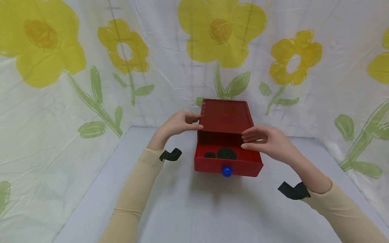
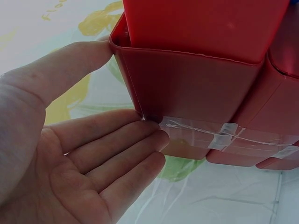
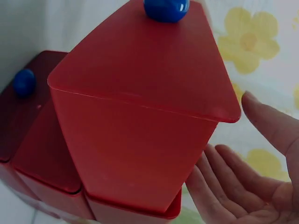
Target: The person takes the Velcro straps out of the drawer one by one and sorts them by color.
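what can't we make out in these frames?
Head: back of the open drawer, hidden under the cabinet top and in shadow.
Head: near edges of the black discs, hidden by the drawer's front.
Right wrist: part of the blue knob, cut off by the upper edge.
Both wrists: the discs, hidden by the drawer's walls.

A flat, pale grey-white table (image 1: 231, 219) is shown, its far edge set at 12 o'clock and its near edge cut off at 6. Toward 12 o'clock a dark-red plastic drawer unit (image 1: 225, 116) is carried on it, and in the wrist views several red boxes are seen in it, crossed by clear tape (image 2: 187, 128). In the head view its foot is hidden by a pulled-out red drawer (image 1: 209, 165), and a soft grey shadow (image 1: 212, 187) is cast on the table toward 6 o'clock.
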Demonstrator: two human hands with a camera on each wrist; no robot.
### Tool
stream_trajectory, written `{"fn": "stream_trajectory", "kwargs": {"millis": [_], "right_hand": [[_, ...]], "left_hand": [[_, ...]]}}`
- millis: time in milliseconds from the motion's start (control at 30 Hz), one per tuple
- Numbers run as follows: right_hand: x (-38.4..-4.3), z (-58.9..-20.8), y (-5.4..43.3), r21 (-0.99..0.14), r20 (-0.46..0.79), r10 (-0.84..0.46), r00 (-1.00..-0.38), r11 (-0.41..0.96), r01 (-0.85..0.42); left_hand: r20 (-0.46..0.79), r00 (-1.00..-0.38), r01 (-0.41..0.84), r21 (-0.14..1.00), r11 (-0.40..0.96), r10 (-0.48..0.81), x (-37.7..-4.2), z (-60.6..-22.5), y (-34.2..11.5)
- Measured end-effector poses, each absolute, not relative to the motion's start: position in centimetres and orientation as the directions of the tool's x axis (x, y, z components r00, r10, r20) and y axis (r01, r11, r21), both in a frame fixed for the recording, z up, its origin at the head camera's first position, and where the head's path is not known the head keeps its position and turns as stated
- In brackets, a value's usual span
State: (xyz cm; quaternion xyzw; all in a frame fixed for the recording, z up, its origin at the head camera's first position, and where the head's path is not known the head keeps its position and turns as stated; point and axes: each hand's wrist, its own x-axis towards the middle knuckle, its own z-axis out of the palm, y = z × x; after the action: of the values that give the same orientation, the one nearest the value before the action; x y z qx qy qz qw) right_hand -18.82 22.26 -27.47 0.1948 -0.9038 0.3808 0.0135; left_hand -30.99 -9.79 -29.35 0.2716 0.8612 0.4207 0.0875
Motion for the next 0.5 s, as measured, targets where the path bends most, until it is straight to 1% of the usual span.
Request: {"fn": "stream_trajectory", "kwargs": {"millis": [233, 500], "right_hand": [[-20.2, -27.9, 21.8, -0.654, 0.132, -0.401, -0.906, 0.651, -0.384], [-21.0, -28.5, 20.8, -0.723, 0.108, -0.474, -0.874, 0.566, -0.396]], "left_hand": [[0.082, -0.833, 0.397, 0.778, 0.487, 0.547, -31.0, -29.3, -9.8], [0.079, -0.837, 0.394, 0.774, 0.495, 0.541, -31.1, -29.4, -9.7]]}}
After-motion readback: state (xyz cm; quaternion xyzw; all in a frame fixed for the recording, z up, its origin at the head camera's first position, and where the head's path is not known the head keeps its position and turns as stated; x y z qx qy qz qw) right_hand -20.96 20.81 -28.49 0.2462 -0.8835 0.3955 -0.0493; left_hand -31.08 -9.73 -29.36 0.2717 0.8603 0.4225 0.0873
